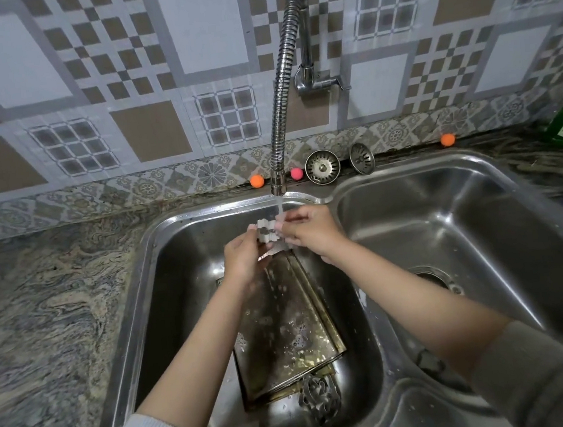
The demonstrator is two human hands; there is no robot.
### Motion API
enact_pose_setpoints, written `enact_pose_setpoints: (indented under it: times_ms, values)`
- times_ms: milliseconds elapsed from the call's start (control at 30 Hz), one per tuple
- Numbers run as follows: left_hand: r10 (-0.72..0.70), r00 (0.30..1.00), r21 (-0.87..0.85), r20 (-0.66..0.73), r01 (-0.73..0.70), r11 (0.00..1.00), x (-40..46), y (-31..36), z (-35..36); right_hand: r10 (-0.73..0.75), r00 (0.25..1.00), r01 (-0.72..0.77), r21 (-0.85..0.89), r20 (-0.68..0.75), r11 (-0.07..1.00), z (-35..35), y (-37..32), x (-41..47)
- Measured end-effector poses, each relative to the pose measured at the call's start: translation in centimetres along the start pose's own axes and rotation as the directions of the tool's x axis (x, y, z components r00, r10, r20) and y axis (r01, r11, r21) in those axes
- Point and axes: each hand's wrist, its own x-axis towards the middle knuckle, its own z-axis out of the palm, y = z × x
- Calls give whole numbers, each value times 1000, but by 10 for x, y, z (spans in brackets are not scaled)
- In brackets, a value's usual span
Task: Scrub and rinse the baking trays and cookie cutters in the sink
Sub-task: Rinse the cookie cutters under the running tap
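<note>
Cookie cutter (267, 232): under the tap's stream, pinched by both hands, left hand (243, 260), right hand (309, 233).
Baking trays (283, 323): still sudsy, unrinsed.
Second cutter (320, 397): waiting.

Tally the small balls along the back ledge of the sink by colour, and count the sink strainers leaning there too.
Orange balls: 2
Pink ball: 1
Sink strainers: 2
Total: 5
</note>
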Motion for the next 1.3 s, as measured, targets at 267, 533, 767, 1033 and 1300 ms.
enact_pose_setpoints:
  times_ms: [267, 533, 767, 1033, 1300]
  values:
    - [49, 995, 85, 92, -56, 995, -4, 2, 10, 161, 986, -160, -50, 34, 986, -24, -5, -5]
    - [210, 933, 223, 291, -280, 934, -2, 1, 29, 218, 972, -220, 8, 88, 976, -65, -13, -13]
    - [347, 874, 232, 341, -435, 870, -10, 9, 9, 214, 962, -203, -83, 168, 976, -46, -18, -11]
    - [433, 856, 358, 284, -513, 780, -12, 9, -26, 136, 962, -152, 54, 235, 987, -11, -18, -7]
    - [241, 853, 610, 463, -504, 612, -22, -47, -27, 59, 971, -44, -67, 233, 997, -56, -33, -23]
